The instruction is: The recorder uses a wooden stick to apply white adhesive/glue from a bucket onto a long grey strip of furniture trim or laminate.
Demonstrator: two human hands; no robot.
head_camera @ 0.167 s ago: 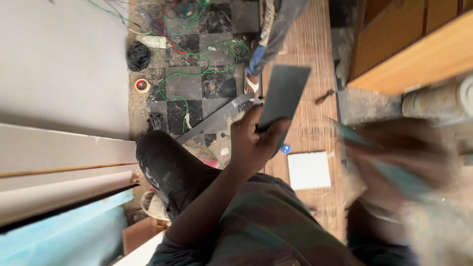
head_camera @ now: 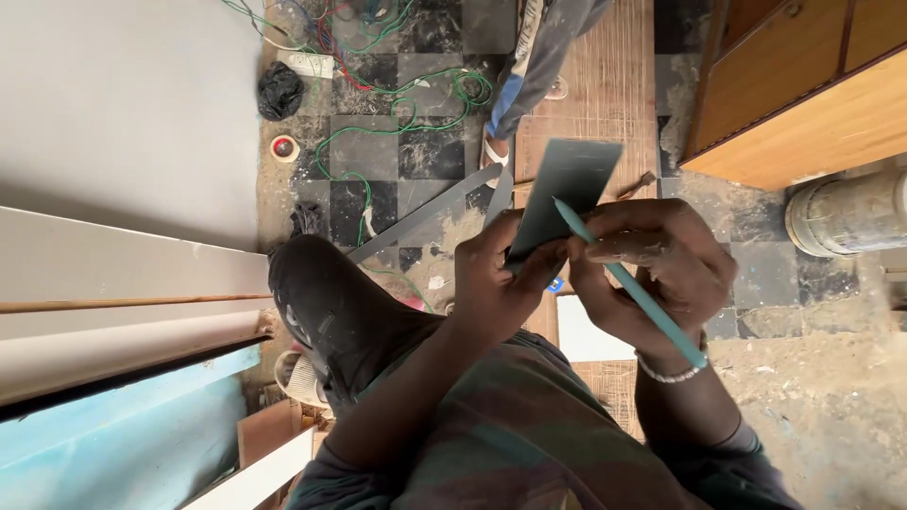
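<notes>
Head view: the left hand (head_camera: 496,279) pinches a grey card (head_camera: 567,189). The right hand (head_camera: 652,274) grips a blue pencil (head_camera: 628,283), its tip on the card, likely marking; steady holding needed.

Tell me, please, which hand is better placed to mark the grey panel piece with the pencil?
The right hand, probably. It already grips the pencil, with the tip resting on the grey panel piece. The left hand is pinching the piece's lower edge, so it is busy steadying it.
</notes>
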